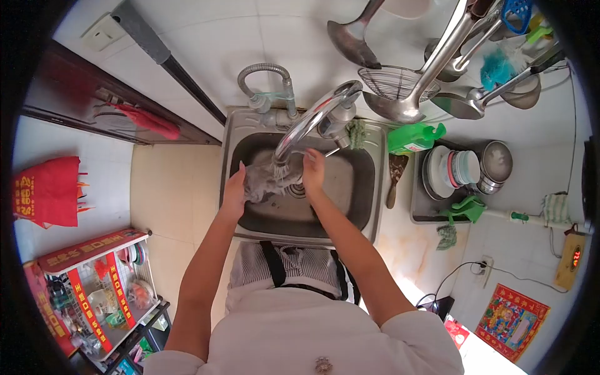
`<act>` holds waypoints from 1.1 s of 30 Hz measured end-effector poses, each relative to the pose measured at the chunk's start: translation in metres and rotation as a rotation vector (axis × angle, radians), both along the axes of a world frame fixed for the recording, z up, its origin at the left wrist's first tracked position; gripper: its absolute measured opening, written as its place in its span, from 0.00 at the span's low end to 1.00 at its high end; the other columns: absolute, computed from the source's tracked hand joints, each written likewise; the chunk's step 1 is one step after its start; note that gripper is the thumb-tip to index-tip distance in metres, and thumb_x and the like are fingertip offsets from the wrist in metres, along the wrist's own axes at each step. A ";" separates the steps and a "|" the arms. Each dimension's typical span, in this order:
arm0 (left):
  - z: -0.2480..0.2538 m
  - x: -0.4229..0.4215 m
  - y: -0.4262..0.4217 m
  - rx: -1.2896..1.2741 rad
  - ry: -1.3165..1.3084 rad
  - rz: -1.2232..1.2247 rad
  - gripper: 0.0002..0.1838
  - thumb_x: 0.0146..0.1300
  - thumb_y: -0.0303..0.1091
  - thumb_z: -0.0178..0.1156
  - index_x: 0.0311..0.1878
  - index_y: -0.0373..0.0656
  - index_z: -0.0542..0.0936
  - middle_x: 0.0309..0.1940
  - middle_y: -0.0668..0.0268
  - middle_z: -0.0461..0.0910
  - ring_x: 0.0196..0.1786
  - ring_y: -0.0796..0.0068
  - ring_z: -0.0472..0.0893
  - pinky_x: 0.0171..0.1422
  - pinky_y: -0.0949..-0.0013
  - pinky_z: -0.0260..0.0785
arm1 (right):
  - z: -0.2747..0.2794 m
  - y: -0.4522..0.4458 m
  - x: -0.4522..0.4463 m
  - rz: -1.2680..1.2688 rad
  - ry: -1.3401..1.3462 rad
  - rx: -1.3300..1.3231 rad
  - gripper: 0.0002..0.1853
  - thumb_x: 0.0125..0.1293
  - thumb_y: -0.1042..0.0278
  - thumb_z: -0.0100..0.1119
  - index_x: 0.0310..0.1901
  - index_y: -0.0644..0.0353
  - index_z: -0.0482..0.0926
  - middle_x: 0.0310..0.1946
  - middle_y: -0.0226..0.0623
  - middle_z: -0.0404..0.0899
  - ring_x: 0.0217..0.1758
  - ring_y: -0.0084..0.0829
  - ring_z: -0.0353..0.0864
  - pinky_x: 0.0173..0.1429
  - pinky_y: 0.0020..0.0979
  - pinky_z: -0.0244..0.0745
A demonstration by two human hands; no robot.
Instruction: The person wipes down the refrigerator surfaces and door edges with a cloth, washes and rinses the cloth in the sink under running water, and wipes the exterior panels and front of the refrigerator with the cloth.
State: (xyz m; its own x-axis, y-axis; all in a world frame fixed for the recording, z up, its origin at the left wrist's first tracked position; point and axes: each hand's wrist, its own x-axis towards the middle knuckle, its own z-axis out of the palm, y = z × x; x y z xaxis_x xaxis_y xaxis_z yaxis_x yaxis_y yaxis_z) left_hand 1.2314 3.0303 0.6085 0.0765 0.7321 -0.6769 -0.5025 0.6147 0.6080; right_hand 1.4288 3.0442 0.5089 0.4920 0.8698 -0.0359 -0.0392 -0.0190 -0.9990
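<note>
A wet grey cloth (pixel 264 182) is stretched between my two hands, under water coming from the tap (pixel 309 122). My left hand (pixel 235 192) grips its left side, by the sink's left wall. On the other side, my right hand (pixel 314 172) holds the cloth's right edge, just right of the spout. Some of the fingers are hidden behind the cloth and the palms. Below them lies the steel sink (pixel 340 215), its drain partly covered by the cloth.
A green detergent bottle (pixel 415 137) stands right of the sink, near a brown-bladed spatula (pixel 395 178). Farther right, a dark tray (pixel 417 209) bears stacked bowls and plates. Ladles (pixel 400 107) and a wire strainer (pixel 400 81) hang overhead. A flexible hose (pixel 259 67) rises behind the sink.
</note>
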 end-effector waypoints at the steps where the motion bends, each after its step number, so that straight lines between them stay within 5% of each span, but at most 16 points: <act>1: 0.004 0.001 0.002 0.040 -0.072 -0.010 0.14 0.64 0.40 0.58 0.49 0.43 0.76 0.41 0.69 0.78 0.45 0.75 0.78 0.50 0.68 0.70 | -0.006 -0.012 -0.001 0.053 0.230 -0.318 0.27 0.61 0.48 0.60 0.51 0.61 0.68 0.47 0.41 0.73 0.45 0.34 0.72 0.48 0.36 0.68; 2: 0.009 0.005 0.004 0.081 -0.144 -0.023 0.15 0.64 0.38 0.59 0.52 0.45 0.74 0.44 0.69 0.78 0.48 0.74 0.77 0.52 0.66 0.70 | -0.010 -0.028 -0.001 0.106 0.460 -0.635 0.35 0.58 0.41 0.61 0.58 0.60 0.65 0.53 0.40 0.71 0.51 0.33 0.70 0.52 0.38 0.67; 4: 0.015 0.015 0.007 0.130 -0.238 -0.056 0.20 0.62 0.34 0.61 0.57 0.47 0.70 0.48 0.69 0.76 0.51 0.73 0.77 0.54 0.64 0.70 | -0.032 -0.054 -0.006 0.449 0.929 -0.810 0.47 0.53 0.30 0.59 0.64 0.60 0.60 0.60 0.42 0.66 0.60 0.37 0.65 0.59 0.42 0.62; 7: 0.031 0.025 0.010 0.122 -0.275 -0.095 0.25 0.61 0.31 0.62 0.60 0.49 0.66 0.52 0.70 0.74 0.54 0.71 0.75 0.57 0.62 0.70 | -0.029 -0.054 -0.028 0.664 1.012 -0.633 0.49 0.53 0.26 0.53 0.66 0.59 0.59 0.66 0.43 0.59 0.66 0.39 0.59 0.64 0.45 0.57; 13: 0.063 0.010 0.010 0.081 -0.180 -0.278 0.34 0.58 0.28 0.64 0.66 0.51 0.59 0.55 0.67 0.72 0.57 0.69 0.74 0.60 0.62 0.68 | 0.006 -0.020 -0.007 0.593 1.150 -0.316 0.16 0.61 0.60 0.61 0.48 0.53 0.71 0.52 0.34 0.72 0.56 0.35 0.70 0.59 0.35 0.63; 16: 0.068 0.013 0.008 0.127 0.103 -0.459 0.39 0.56 0.24 0.63 0.68 0.51 0.55 0.56 0.65 0.72 0.58 0.68 0.73 0.61 0.63 0.67 | 0.011 -0.012 0.005 0.411 1.101 -0.225 0.11 0.58 0.75 0.60 0.40 0.52 0.70 0.42 0.29 0.73 0.46 0.31 0.73 0.53 0.30 0.67; 19: 0.055 0.020 -0.002 0.160 0.116 -0.459 0.42 0.53 0.19 0.63 0.69 0.50 0.54 0.56 0.64 0.71 0.59 0.67 0.72 0.62 0.63 0.66 | 0.029 -0.011 0.023 0.437 1.104 -0.147 0.16 0.55 0.77 0.61 0.44 0.52 0.71 0.39 0.30 0.72 0.41 0.31 0.72 0.50 0.30 0.67; 22: 0.044 0.026 -0.006 0.088 -0.033 -0.314 0.43 0.52 0.17 0.62 0.69 0.50 0.54 0.58 0.63 0.70 0.60 0.66 0.71 0.63 0.62 0.64 | 0.058 -0.023 0.026 0.390 0.911 -0.404 0.18 0.56 0.67 0.65 0.48 0.51 0.72 0.38 0.31 0.72 0.41 0.30 0.72 0.51 0.30 0.67; 25: 0.043 0.034 -0.011 0.151 -0.061 -0.265 0.42 0.53 0.19 0.61 0.70 0.51 0.54 0.59 0.64 0.69 0.61 0.64 0.70 0.64 0.60 0.63 | -0.016 -0.040 0.028 0.544 0.979 -0.659 0.33 0.56 0.46 0.65 0.60 0.49 0.67 0.53 0.38 0.71 0.58 0.36 0.69 0.64 0.37 0.60; 28: 0.038 0.031 -0.015 0.210 -0.145 -0.256 0.39 0.56 0.22 0.59 0.70 0.51 0.55 0.59 0.64 0.69 0.61 0.65 0.70 0.64 0.60 0.62 | 0.012 -0.053 0.017 0.605 0.818 -0.893 0.48 0.52 0.29 0.59 0.69 0.47 0.57 0.68 0.40 0.58 0.72 0.39 0.53 0.72 0.43 0.46; 29: 0.036 0.028 -0.013 0.213 -0.189 -0.247 0.38 0.57 0.23 0.59 0.70 0.50 0.55 0.60 0.64 0.69 0.61 0.65 0.70 0.64 0.60 0.62 | 0.016 -0.053 0.015 0.699 0.844 -0.827 0.50 0.57 0.29 0.52 0.73 0.48 0.45 0.74 0.37 0.44 0.76 0.36 0.39 0.74 0.44 0.36; 33: 0.060 0.024 -0.002 0.194 -0.062 -0.275 0.33 0.60 0.28 0.61 0.68 0.46 0.60 0.58 0.66 0.71 0.60 0.71 0.71 0.62 0.67 0.64 | 0.041 -0.038 0.006 0.594 1.022 -0.524 0.34 0.61 0.45 0.57 0.64 0.55 0.63 0.64 0.39 0.64 0.68 0.36 0.58 0.69 0.42 0.51</act>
